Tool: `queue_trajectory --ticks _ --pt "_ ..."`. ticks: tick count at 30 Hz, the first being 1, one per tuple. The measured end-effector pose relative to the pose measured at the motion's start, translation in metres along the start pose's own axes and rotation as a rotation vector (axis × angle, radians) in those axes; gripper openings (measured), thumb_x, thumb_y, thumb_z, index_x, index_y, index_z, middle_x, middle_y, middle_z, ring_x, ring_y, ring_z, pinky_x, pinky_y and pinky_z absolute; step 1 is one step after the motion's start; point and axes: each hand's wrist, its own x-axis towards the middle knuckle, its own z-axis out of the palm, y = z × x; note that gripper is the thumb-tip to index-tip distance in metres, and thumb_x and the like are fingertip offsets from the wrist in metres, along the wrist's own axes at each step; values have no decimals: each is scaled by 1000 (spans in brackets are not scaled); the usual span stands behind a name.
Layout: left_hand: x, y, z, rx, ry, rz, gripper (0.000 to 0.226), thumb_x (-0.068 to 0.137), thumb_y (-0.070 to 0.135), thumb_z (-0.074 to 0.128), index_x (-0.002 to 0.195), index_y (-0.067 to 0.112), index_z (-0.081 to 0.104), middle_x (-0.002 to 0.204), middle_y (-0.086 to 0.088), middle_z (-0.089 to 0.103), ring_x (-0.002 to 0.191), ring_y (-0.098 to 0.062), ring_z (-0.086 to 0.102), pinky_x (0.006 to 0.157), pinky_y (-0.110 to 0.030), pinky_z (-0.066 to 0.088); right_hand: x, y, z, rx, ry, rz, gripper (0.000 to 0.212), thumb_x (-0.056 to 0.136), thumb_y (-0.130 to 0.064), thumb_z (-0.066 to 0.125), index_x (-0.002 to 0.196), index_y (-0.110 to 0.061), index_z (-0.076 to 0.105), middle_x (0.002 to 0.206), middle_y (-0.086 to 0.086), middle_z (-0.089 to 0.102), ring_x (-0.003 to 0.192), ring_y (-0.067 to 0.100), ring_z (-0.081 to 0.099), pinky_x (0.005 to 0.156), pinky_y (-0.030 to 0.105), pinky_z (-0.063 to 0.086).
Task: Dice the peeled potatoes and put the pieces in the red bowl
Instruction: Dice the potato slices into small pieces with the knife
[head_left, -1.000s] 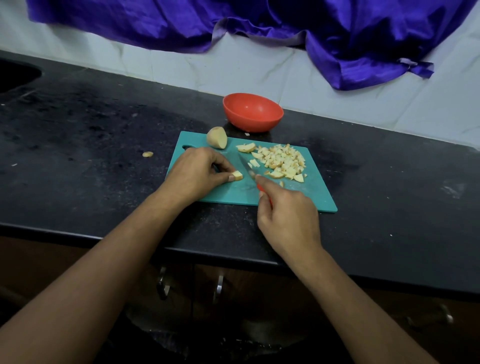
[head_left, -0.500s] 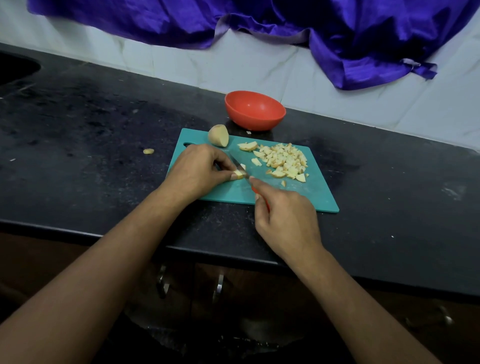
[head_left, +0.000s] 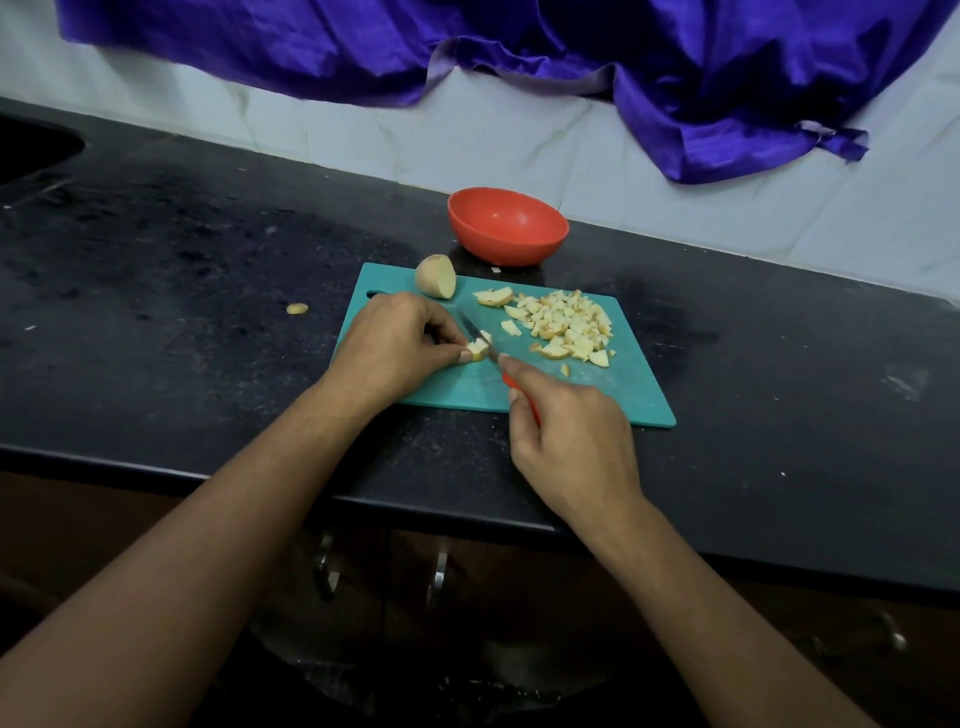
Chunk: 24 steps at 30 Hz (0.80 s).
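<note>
The knife (head_left: 475, 338), gripped in the right hand (head_left: 566, 441), has been brought down across the potato piece (head_left: 478, 349) pinched by the fingers (head_left: 445, 332) of the left hand (head_left: 400, 343) on the board (head_left: 597, 400). Dicing is judged unfinished: the dice (head_left: 566, 325) remain on the board and the bowl (head_left: 506, 226) looks unfilled.

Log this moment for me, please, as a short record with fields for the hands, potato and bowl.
left hand: pinches potato piece on cutting board
right hand: grips knife, blade against that piece
diced pile: board's right side
potato half: board's far left corner, uncut
red bowl: behind board, no pieces visible inside
stray piece: countertop, left of board
</note>
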Motion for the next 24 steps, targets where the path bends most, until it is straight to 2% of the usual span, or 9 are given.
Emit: queue_trajectory --ticks 6,11,13,16,19,24 --pt "-1 2 -1 -7 -2 0 8 80 33 87 85 33 80 56 28 57 63 18 54 56 -7 35 2 -1 2 -80 -18 -27 43 101 -28 51 143 -32 58 74 -6 64 62 12 54 58 32 45" --pt "-1 3 -1 4 -7 -9 8 82 31 86 88 32 81 63 26 60 63 9 55 60 -10 35 2 0 3 -98 -8 44 43 102 -29 49 144 -32 58 75 -7 64 63 11 55 58 32 47" --pt "-2 3 -2 11 -5 -17 7 83 30 85 88 32 81 65 26 60 65 6 54 62 -11 35 2 1 2 -71 18 92 43 103 -29 48 145 -33 56 73 -9 64 59 8 53 55 29 43" --pt "-1 2 -1 17 3 -13 7 82 32 86 87 31 81 66 25 61 64 7 54 62 -11 35 1 0 2 18 65 63 42 102 -27 51 144 -32 58 64 -12 57 49 5 46 48 23 33" --pt "-2 2 -1 8 17 -9 8 80 34 86 83 32 80 65 24 62 62 9 55 63 -15 41 -1 -1 1 21 30 5 42 102 -27 52 143 -31 59 68 -10 59 53 8 48 51 27 38" --pt "-1 2 0 12 22 -13 9 79 35 87 79 33 78 64 23 62 61 10 55 59 -12 35 1 -1 2 -54 -17 -17 42 102 -31 50 144 -33 57 74 -8 63 62 10 52 58 31 42"
